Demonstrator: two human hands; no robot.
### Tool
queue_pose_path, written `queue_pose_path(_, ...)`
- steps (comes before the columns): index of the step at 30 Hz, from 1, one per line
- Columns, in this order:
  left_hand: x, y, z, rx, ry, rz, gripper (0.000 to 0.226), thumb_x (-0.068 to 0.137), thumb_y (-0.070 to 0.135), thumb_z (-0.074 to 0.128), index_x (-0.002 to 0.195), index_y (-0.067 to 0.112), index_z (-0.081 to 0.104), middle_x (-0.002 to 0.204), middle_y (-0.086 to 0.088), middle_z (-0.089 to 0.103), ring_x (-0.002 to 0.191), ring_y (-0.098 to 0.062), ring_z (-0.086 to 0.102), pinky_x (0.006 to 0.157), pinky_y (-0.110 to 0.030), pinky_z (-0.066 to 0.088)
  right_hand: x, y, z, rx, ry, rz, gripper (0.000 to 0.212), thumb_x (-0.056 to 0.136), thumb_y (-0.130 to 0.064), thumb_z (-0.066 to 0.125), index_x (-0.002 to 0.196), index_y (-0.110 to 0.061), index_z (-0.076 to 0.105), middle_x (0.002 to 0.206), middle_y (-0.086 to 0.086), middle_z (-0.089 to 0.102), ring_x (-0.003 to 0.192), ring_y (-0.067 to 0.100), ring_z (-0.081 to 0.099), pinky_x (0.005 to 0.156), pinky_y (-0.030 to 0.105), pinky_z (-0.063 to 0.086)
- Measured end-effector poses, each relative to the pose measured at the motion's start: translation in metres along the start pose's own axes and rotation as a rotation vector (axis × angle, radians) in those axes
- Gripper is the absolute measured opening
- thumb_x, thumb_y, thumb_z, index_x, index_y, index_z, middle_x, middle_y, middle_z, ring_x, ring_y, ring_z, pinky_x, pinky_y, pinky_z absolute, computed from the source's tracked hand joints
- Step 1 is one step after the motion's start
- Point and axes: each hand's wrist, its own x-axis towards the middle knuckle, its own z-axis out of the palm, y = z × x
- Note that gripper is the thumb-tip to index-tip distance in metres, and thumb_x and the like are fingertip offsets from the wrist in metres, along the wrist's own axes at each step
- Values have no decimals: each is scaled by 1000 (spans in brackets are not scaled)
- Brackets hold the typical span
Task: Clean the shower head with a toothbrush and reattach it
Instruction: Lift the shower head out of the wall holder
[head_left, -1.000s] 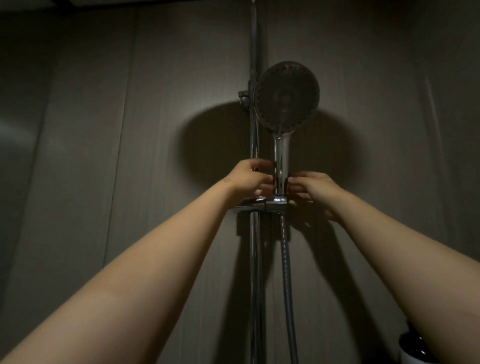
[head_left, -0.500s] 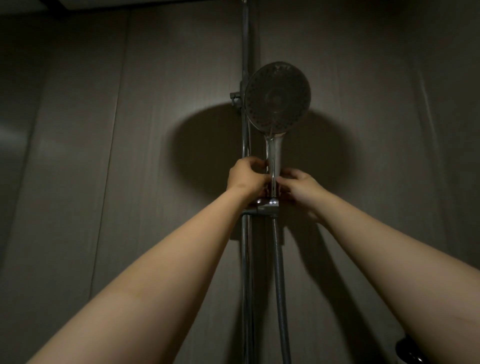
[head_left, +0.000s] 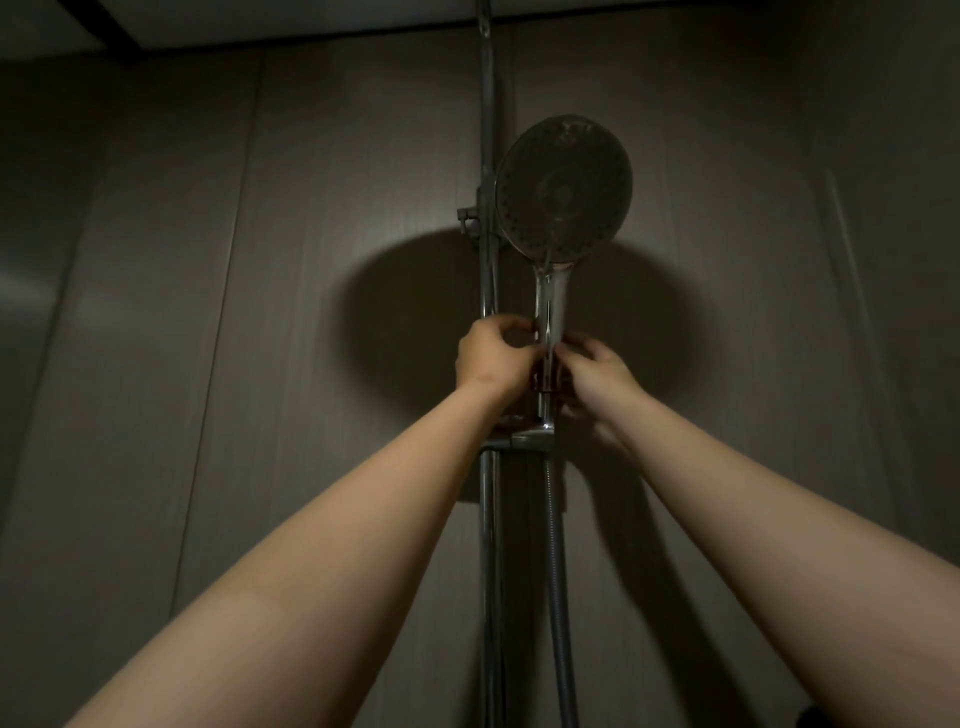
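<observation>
Shower head (head_left: 563, 187), upper centre of the frame, spray face toward us; its chrome handle (head_left: 550, 306) stands upright, the lower end meeting the bracket (head_left: 519, 439) on the vertical rail (head_left: 488, 156) just to its left. We see both hands on the lower handle: the left hand (head_left: 493, 358) curls its fingers round it from the left, and the right hand (head_left: 597, 371) pinches it from the right. The hose (head_left: 560, 571) hangs below the bracket to the bottom edge, with a grey panelled wall (head_left: 208, 312) behind.

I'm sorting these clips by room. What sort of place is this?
Most likely a bathroom shower: a round shower head on a vertical chrome rail, a ribbed metal hose hanging below it, and panelled walls behind.
</observation>
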Motion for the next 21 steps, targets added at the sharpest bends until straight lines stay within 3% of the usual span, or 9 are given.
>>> queue_pose_path(6, 3, 15, 4, 8, -9, 74, 28, 79, 20, 71, 107, 23, 66, 114, -6, 66, 103, -25, 64, 87, -43, 56, 0, -11, 1, 29, 35, -10, 37, 99, -23, 43, 137, -23, 41, 75, -7, 61, 38, -2, 59, 40, 17, 46)
queue_pose_path(14, -8, 22, 22, -98, -62, 71, 31, 82, 13, 68, 113, 17, 62, 113, -9, 66, 101, -25, 66, 88, -44, 55, -12, -24, -21, -33, 71, -44, 36, 100, -21, 43, 136, -21, 43, 77, -4, 57, 35, -4, 55, 31, 11, 38)
queue_pose_path(19, -20, 11, 27, -99, -111, 73, 26, 76, 22, 70, 102, 26, 66, 101, -4, 71, 92, -25, 70, 86, -47, 55, -23, -14, -30, -55, 92, -9, 32, 99, -24, 43, 130, -27, 48, 76, -8, 62, 47, -2, 60, 38, 12, 41)
queue_pose_path(21, -28, 9, 25, -104, -142, 80, 23, 78, 21, 70, 100, 26, 67, 100, -2, 72, 91, -23, 70, 86, -46, 56, -30, -8, -32, -57, 102, 3, 31, 99, -25, 43, 129, -29, 50, 82, -6, 65, 60, 4, 65, 41, 12, 40)
